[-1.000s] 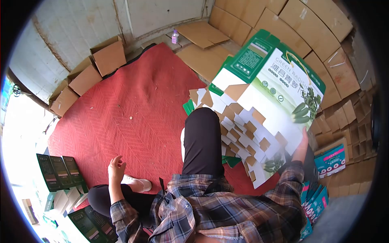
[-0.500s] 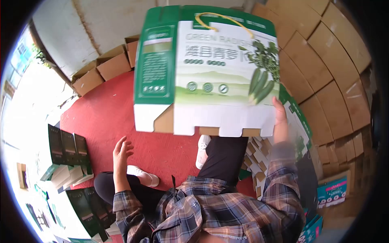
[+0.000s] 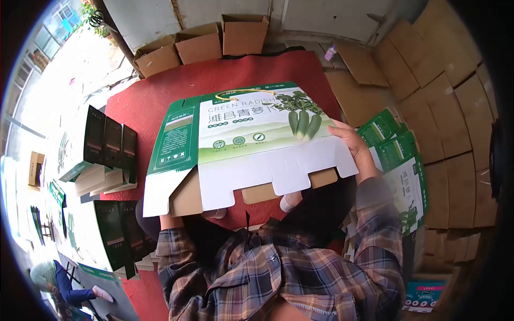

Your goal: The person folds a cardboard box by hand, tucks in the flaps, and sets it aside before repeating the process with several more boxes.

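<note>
A flattened green and white radish box (image 3: pixel 251 134), with a yellow cord handle (image 3: pixel 235 95) near its far edge, lies tilted in front of my body. My right hand (image 3: pixel 350 143) grips its right edge, thumb on the printed face. Under the lower left corner of the box is my left hand (image 3: pixel 171 221); its fingers are hidden behind the cardboard. White notched flaps (image 3: pixel 251 174) run along the near edge, with brown cardboard showing between them.
Open brown cartons (image 3: pixel 198 48) line the back wall. Dark green boxes (image 3: pixel 110 142) stand at left on the red mat (image 3: pixel 152 91). More radish boxes (image 3: pixel 404 182) lie at right beside stacked brown cardboard (image 3: pixel 450 117). Another person (image 3: pixel 69 286) sits at lower left.
The box has come down and towards my body, and tilted flatter. My left hand, apart from it before, is now under its lower left corner. The view has shifted.
</note>
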Demonstrator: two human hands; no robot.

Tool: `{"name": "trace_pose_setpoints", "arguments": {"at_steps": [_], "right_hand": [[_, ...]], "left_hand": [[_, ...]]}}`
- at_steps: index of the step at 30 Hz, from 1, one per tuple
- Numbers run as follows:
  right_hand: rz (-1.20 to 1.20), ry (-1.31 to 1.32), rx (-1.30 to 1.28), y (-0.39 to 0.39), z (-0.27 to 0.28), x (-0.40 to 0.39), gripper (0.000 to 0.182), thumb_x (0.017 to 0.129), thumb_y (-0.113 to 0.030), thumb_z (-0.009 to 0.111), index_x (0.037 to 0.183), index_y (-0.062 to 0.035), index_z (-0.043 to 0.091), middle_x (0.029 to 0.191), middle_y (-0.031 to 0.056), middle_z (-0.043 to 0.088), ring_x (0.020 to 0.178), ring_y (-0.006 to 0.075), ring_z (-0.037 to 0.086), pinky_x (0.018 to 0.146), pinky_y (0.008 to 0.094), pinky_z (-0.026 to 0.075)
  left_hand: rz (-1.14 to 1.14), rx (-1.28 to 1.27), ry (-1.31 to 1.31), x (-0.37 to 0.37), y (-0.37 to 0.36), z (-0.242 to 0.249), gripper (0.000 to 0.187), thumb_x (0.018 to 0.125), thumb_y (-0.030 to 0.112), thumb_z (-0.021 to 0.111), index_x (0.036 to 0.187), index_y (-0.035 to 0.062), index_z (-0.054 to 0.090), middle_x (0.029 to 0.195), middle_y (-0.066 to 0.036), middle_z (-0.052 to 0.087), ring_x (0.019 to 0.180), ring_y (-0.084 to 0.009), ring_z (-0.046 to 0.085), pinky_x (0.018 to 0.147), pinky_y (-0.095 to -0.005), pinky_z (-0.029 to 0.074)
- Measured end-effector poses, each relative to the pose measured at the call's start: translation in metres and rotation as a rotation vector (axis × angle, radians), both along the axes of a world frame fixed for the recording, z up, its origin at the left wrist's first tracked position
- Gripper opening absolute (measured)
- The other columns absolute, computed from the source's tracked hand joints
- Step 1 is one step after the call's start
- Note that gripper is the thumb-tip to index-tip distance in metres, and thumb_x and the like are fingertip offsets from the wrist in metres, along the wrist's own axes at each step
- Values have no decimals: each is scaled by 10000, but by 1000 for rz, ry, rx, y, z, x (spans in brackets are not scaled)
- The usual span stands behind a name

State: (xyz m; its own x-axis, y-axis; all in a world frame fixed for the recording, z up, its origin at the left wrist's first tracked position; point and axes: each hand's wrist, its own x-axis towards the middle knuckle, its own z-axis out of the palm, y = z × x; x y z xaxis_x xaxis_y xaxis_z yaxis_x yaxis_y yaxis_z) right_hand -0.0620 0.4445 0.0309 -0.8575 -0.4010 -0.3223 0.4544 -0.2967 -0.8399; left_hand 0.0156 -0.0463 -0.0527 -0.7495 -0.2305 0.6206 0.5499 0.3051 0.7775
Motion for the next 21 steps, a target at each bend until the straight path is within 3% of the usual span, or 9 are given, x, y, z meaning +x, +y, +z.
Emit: {"name": "trace_pose_setpoints", "arguments": {"at_steps": [5, 8, 10, 11, 12, 14, 15, 19, 21], "right_hand": [[76, -86, 23, 8, -15, -12, 487, 898, -92, 491, 1354, 41, 382, 1256, 152, 540, 1094, 223, 570, 949, 318, 443], [66, -37, -63, 6, -10, -15, 486, 922, -161, 499, 1352, 35, 386, 1236, 163, 552, 1079, 226, 576, 941, 321, 448], [-29, -151, 25, 13, -16, -22, 565, 955, -308, 474, 1385, 33, 339, 1294, 193, 507, 1142, 235, 546, 970, 354, 438], [-10, -129, 110, 13, -20, -27, 673, 955, -493, 412, 1387, 19, 348, 1255, 191, 541, 1126, 238, 556, 963, 362, 443], [-10, -131, 110, 16, -22, -27, 673, 955, -493, 412, 1387, 19, 348, 1255, 191, 541, 1126, 238, 556, 963, 362, 443], [30, -104, 130, 15, -19, -26, 838, 910, -645, 334, 1397, 37, 310, 1213, 182, 566, 1097, 243, 567, 972, 354, 422], [0, -158, 49, 19, -30, -29, 884, 883, -705, 269, 1411, 4, 306, 1209, 194, 569, 1086, 264, 576, 937, 381, 445], [-99, -123, 84, 18, -53, -38, 764, 916, -647, 311, 1415, -68, 324, 1196, 189, 578, 1042, 286, 590, 870, 412, 469], [-262, -150, 367, 24, -75, -51, 643, 942, -541, 390, 1372, -62, 387, 1237, 157, 557, 1075, 277, 562, 864, 421, 473]], "left_hand": [[219, -386, 216, -9, -12, -5, 388, 852, 286, 588, 1089, -21, 563, 1012, -120, 604, 1044, -215, 575, 1011, -399, 404], [86, -193, 97, -3, -10, -6, 379, 836, 290, 607, 1044, -25, 577, 995, -118, 608, 1045, -213, 573, 1033, -413, 382], [-84, 106, -52, 2, -7, -9, 357, 809, 288, 641, 967, -29, 596, 972, -113, 616, 1038, -207, 570, 1066, -436, 342], [-137, 238, -147, 2, -11, -20, 351, 795, 270, 663, 975, -25, 597, 958, -103, 621, 1033, -209, 564, 1070, -430, 333], [-137, 167, -192, 0, -13, -26, 275, 827, 206, 646, 986, -13, 601, 961, -85, 625, 974, -189, 581, 992, -383, 415], [-197, 548, -430, 7, -9, -29, 190, 850, 120, 629, 993, -4, 607, 962, -73, 633, 927, -160, 597, 873, -312, 477], [-192, 559, -497, 8, -9, -29, 160, 841, 48, 641, 990, -2, 613, 950, -61, 642, 880, -127, 602, 786, -252, 488], [-22, 542, -652, 6, -3, -38, 213, 823, 60, 688, 1024, 17, 632, 928, -29, 644, 856, -107, 594, 789, -239, 468], [-51, 518, -845, 4, -7, -55, 234, 829, 71, 686, 1049, 10, 632, 937, -29, 642, 854, -106, 586, 790, -250, 461]]}}
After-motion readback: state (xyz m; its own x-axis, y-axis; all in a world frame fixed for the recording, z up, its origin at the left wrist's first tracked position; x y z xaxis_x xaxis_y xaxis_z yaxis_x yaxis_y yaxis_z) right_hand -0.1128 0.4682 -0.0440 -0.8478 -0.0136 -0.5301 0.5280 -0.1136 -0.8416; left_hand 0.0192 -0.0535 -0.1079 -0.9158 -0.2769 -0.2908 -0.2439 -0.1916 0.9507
